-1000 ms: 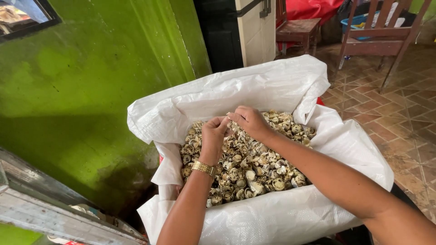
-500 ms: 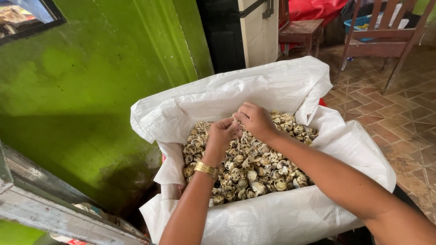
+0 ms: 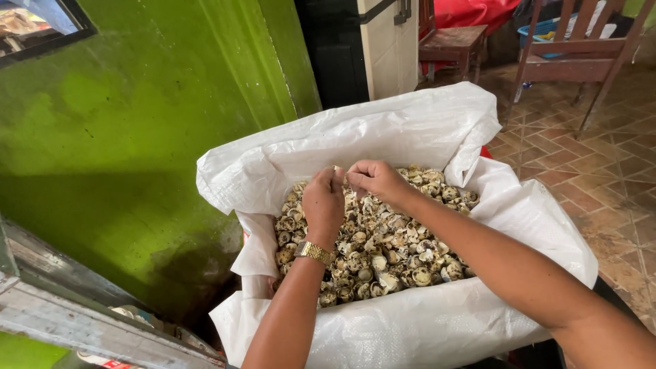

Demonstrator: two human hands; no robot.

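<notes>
Both hands are brought together over a white sack (image 3: 410,137) heaped with speckled shells (image 3: 383,249): the left hand (image 3: 323,205) and right hand (image 3: 374,179) are pinched, fingertips meeting on a small shell piece (image 3: 340,175). A gold watch (image 3: 314,252) is worn on the left wrist.

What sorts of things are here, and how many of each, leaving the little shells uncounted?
Hands: 2, left and right
Gold watch: 1
White sack: 1
Shell heap: 1
Wooden chairs: 2
Total: 7
</notes>
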